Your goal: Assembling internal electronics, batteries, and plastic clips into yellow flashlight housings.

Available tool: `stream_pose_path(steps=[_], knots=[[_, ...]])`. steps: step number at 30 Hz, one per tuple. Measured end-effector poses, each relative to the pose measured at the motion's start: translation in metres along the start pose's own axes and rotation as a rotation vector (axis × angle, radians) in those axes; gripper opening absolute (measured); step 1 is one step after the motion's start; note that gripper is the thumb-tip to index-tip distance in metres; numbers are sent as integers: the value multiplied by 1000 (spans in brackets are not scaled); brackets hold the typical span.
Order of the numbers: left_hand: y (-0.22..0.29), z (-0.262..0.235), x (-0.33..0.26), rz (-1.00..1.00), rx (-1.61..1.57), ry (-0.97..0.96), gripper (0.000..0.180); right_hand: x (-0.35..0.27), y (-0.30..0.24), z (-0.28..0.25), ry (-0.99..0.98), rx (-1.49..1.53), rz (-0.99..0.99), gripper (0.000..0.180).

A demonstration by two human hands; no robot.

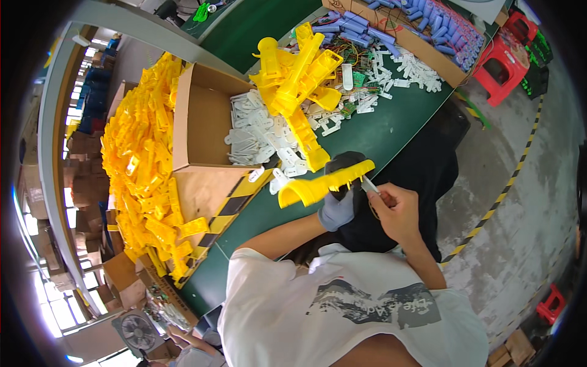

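My left hand (337, 210), in a grey glove, grips a long yellow plastic half-shell (321, 185) with a curved open end, held over the edge of the green table (373, 131). Beside it, my right hand (396, 211) pinches a small white slender piece (369, 184) whose tip touches the shell's right end. A black cloth or bag (428, 165) lies under both hands, partly hidden by them.
More yellow shells (296, 79) are stacked on the table over loose white plastic strips (260, 134). An open cardboard box (202, 116) stands left, a big heap of yellow parts (143, 159) beyond it. Blue cylinders fill a box (416, 30) far right, near red stools (504, 67).
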State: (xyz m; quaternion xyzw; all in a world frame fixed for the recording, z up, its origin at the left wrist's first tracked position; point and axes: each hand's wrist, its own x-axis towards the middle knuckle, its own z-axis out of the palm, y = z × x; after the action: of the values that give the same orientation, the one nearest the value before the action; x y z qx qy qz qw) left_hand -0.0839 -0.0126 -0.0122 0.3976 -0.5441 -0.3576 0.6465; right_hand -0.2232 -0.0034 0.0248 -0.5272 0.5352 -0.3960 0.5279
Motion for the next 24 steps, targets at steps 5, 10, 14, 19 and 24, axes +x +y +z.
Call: stream_pose_path(steps=[5, 10, 14, 19, 24], knots=[[8, -13, 9, -87, 18, 66, 36, 1, -9, 8, 32, -99, -114, 19], [20, -10, 20, -144, 83, -76, 38, 5, -8, 9, 86, -31, -107, 14], [22, -7, 15, -240, -8, -12, 41, 1, -11, -2, 71, -12, -188, 13], [15, -6, 13, -98, 125, -47, 37, 1, -8, -2, 72, 5, -220, 15], [11, -2, 13, -113, 177, 24, 30, 2, -10, -19, -22, -14, -268, 14]])
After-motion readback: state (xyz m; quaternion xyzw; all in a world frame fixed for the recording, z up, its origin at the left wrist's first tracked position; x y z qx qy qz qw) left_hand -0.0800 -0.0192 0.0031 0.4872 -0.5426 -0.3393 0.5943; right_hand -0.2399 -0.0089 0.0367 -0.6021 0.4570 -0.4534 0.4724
